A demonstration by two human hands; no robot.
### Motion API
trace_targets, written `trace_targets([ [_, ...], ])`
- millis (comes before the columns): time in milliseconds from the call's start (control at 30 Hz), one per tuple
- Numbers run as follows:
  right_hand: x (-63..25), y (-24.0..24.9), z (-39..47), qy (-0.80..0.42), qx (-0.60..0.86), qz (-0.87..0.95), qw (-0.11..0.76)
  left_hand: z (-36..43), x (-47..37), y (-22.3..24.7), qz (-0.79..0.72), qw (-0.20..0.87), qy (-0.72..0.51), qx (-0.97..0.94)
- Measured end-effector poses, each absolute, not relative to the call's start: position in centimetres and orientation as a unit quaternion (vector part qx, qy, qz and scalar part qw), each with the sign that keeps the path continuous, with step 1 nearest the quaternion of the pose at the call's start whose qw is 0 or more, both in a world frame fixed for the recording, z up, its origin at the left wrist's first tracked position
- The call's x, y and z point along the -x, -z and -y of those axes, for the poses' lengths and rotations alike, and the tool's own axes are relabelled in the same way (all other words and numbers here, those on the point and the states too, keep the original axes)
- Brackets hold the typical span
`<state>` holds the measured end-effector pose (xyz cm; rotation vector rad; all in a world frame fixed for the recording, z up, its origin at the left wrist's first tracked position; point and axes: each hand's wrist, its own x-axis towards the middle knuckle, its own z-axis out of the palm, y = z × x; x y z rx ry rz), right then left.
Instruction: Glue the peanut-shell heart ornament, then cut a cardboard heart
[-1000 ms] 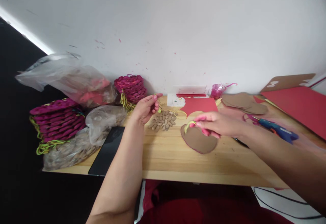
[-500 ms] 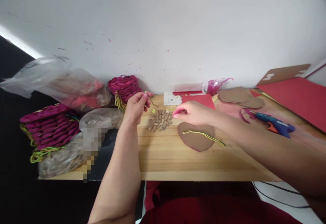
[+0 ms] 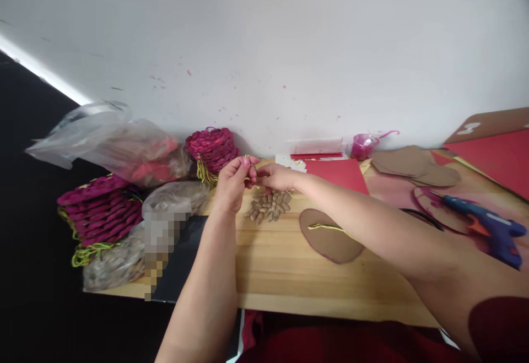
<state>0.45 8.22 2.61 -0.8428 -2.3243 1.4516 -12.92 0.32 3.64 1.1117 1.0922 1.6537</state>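
Note:
My left hand [image 3: 235, 182] pinches a thin yellow and dark string [image 3: 247, 157] between thumb and fingers, above the table. Close against it, my right hand [image 3: 278, 177] has its fingertips together on the same string, though they partly hide each other. Just below lies a pile of peanuts in their shells [image 3: 268, 207]. Under my right forearm is a rounded piece of brown cardboard [image 3: 328, 248], with yellow-green strands [image 3: 321, 226] lying across it.
Purple braided bundles with yellow-green ties [image 3: 101, 214] and plastic bags [image 3: 173, 195] crowd the left. Behind stand a red sheet [image 3: 336, 173] and a cup of pink stuff [image 3: 363, 145]. A blue glue gun [image 3: 491, 222] and stacked cardboard shapes [image 3: 403, 160] are to the right.
My right hand has moved left, from well apart to right beside my left hand. The view has turned slightly, so everything on the table appears shifted right.

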Motion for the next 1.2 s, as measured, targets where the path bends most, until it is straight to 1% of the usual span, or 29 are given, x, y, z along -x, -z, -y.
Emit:
trace_targets([
  [100, -0.5, -2.5, -9.0, -0.500, 0.306, 0.798, 0.141, -0.5, 13.1, -3.6, -0.451, 0.372, -0.710, -0.392],
  [200, -1.6, -2.7, -10.1, -0.491, 0.328, 0.793, 0.151, -0.9, 13.6, -4.1, -0.463, 0.316, -0.775, -0.293],
  [333, -3.9, -3.0, -11.6, -0.494, 0.354, 0.777, 0.163, -2.3, 14.4, -5.7, -0.426, 0.303, -0.829, -0.201],
  [533, -6.4, -2.9, -12.4, -0.528, 0.377, 0.740, 0.176, -5.3, 15.4, -8.8, -0.399, 0.321, -0.838, -0.189],
  [833, -7.6, -3.6, -12.2, -0.590, 0.384, 0.683, 0.195, -9.2, 14.9, -12.7, -0.400, 0.362, -0.811, -0.224],
  [967, -7.9, -4.3, -11.9, -0.647, 0.377, 0.623, 0.225, -9.8, 14.9, -12.7, -0.401, 0.370, -0.807, -0.226],
  [1067, -8.1, -4.6, -11.9, -0.690, 0.380, 0.553, 0.273, -9.5, 15.3, -12.1, -0.404, 0.379, -0.798, -0.238],
  [1200, -8.4, -4.4, -12.3, -0.664, 0.414, 0.528, 0.332, -9.2, 15.9, -11.2, -0.413, 0.381, -0.795, -0.227],
])
